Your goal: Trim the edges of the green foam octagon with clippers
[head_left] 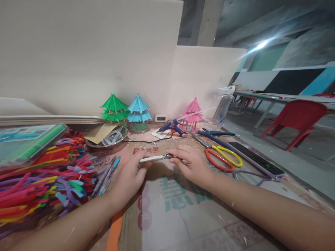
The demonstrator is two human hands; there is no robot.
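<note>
Left hand (130, 176) pinched the near end of a thin white stick-like tool with a metal tip (155, 158); right hand (192, 164) gripped its tip end. The tool lay level between both hands, just above the printed cardboard sheet (183, 216) covering the table. At 9 o'clock of the left hand: a few pens (107, 176), then a heap of multicoloured pipe cleaners (44, 181). At 3 o'clock of the right hand: orange-and-yellow-handled scissors (222, 158), then a dark phone (255, 158). At 12 o'clock: blue hot-glue gun (171, 127); behind it, green (113, 108), blue (138, 109) and pink (193, 111) paper pagoda models against the pale board wall.
</note>
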